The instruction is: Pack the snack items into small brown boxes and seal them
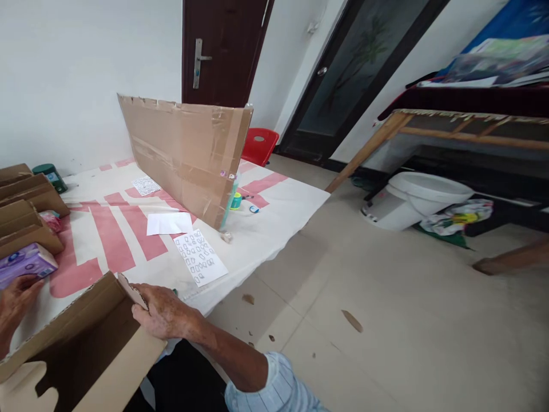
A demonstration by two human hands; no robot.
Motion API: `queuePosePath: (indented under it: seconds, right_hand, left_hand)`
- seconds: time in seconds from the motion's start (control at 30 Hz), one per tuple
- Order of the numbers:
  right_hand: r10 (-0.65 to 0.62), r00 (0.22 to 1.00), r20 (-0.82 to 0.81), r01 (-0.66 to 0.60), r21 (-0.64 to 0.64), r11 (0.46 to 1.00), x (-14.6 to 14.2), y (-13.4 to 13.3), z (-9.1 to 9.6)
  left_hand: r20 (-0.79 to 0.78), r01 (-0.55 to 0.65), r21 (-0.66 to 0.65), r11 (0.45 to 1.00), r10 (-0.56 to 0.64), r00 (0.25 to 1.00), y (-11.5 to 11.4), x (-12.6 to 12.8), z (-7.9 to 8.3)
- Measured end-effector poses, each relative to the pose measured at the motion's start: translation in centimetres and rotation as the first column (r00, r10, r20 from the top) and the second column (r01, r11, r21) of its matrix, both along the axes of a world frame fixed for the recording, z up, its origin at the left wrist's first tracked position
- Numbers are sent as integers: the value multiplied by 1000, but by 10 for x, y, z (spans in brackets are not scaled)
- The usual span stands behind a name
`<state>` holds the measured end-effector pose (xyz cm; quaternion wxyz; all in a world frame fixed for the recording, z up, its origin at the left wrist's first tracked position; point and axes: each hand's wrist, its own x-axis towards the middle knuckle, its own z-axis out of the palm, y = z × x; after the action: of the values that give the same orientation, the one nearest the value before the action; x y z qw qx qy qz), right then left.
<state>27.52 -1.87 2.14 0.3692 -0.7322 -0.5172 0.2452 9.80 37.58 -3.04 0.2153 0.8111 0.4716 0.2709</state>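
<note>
Tabletop [274, 217]: carton flap [132, 294] under right fingers [143, 297].

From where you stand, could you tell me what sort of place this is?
Probably a room in a home used for packing: a tiled floor, a wooden door, a red stool and cardboard boxes on a cloth-covered table.

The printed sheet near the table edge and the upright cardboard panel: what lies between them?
In the head view, a blank white paper lies between the printed sheet and the cardboard panel, on the red-striped cloth.
</note>
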Motion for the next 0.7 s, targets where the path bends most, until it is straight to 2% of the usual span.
queuePosePath:
  seconds: [0.1, 0.27, 0.5, 0.7]
  right_hand:
    - [-24, 1000, -13, 23, -19, 1000, -1, 0, -3]
    - [-64, 990, -125, 62, -15, 998, -8, -7, -12]
    - [-98, 975, -202, 96, -22, 995, -6, -14, -35]
    - [-142, 975, -172, 130, -78, 988, -7, -21, -37]
  left_hand:
    - [238, 46, -158, 986, -7, 971, -7, 1, 5]
    - [306, 102, -180, 978, -42, 951, -19, -5, 9]
    - [280, 97, -172, 980, -46, 959, -1, -19, -26]
    - [252, 155, -147, 977, -115, 961, 17, -16, -43]
